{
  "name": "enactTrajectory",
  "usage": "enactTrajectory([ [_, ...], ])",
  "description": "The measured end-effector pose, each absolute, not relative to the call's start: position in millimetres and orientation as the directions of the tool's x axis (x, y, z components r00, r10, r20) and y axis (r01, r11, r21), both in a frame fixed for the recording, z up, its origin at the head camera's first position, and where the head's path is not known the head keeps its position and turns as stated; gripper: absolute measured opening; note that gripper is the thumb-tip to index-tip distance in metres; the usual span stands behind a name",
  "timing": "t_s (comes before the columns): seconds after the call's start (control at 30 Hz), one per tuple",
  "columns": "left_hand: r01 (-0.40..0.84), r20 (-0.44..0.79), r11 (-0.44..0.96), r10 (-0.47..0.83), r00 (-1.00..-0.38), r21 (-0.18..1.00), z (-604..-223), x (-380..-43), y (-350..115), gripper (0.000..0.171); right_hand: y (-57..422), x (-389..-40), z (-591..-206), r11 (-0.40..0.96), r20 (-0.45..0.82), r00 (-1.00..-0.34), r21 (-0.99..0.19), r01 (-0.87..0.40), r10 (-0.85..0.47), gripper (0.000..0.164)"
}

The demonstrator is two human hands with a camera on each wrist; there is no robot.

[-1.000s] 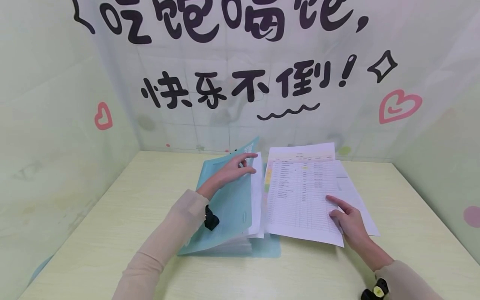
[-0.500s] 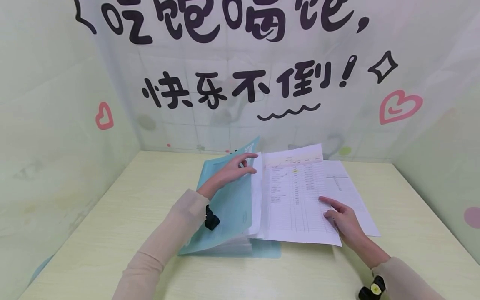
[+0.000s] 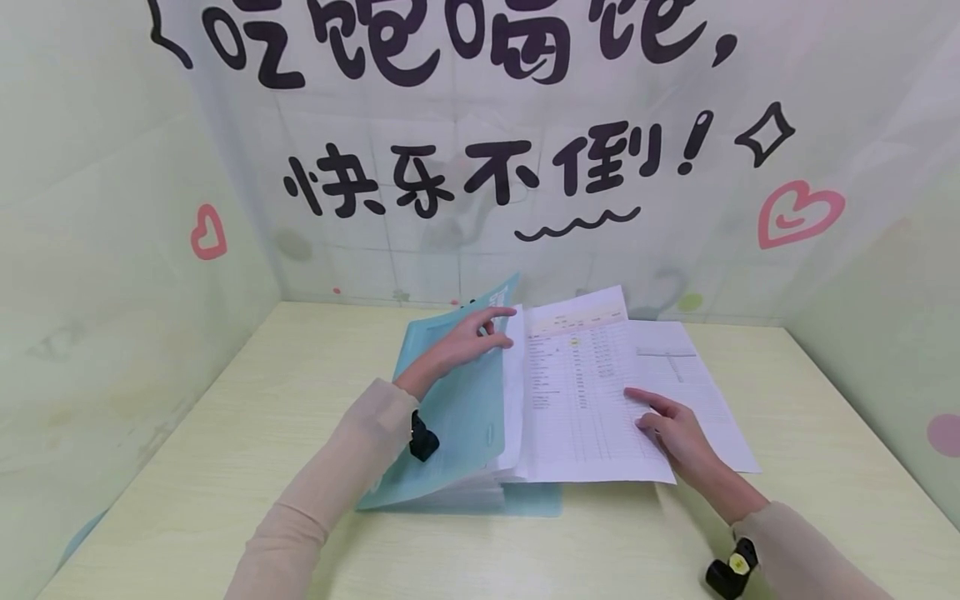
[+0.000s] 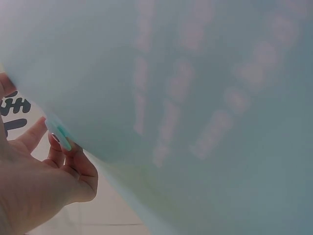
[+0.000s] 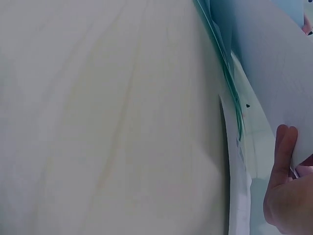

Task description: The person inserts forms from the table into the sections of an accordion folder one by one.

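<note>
A light-blue document folder (image 3: 450,417) lies partly open on the table, its cover raised. My left hand (image 3: 474,335) pinches the cover's upper edge; in the left wrist view, the left hand (image 4: 54,181) has its fingers on that translucent edge. White sheets (image 3: 512,400) show just inside the cover. My right hand (image 3: 678,433) holds a printed table sheet (image 3: 577,417) by its right side, with the sheet's left edge in the folder opening. In the right wrist view, the right hand (image 5: 288,181) has its fingers on the back of the sheet; its thumb is mostly hidden.
Another white paper (image 3: 697,400) lies on the table to the right, partly under the held sheet. The pale wooden table (image 3: 585,558) meets a printed cloth backdrop (image 3: 420,267) at the back and the sides. Each wrist wears a black camera (image 3: 731,571).
My right hand has moved left with the printed sheet, bringing its left edge into the folder. The coloured paper seen behind it earlier is now covered. My left hand stays put.
</note>
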State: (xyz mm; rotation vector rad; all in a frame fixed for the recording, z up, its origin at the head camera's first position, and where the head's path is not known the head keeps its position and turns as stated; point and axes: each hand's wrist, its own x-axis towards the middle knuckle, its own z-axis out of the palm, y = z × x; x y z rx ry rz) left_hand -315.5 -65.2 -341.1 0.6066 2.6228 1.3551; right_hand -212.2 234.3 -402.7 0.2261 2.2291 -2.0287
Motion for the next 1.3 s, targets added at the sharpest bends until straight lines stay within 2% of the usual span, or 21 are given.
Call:
enactTrajectory([
  [0.43,0.294,0.08,0.502,0.403,-0.912,0.813,-340.5,-315.5,-64.8,0.048,234.4,-210.0,-400.8,0.109,-0.189,-0.982,-0.976,0.191,0.026,0.05],
  [0.73,0.297,0.082,0.504,0.404,-0.911,0.811,-341.0,-315.4,-65.2,0.048,226.4,-211.7,-405.5,0.057,-0.185,-0.983,-0.981,0.184,-0.01,0.05],
  [1.3,0.291,0.077,0.503,0.402,-0.912,0.814,-342.4,-315.0,-64.0,0.048,196.2,-211.5,-410.2,0.015,-0.199,-0.98,-0.98,0.199,0.012,0.049],
])
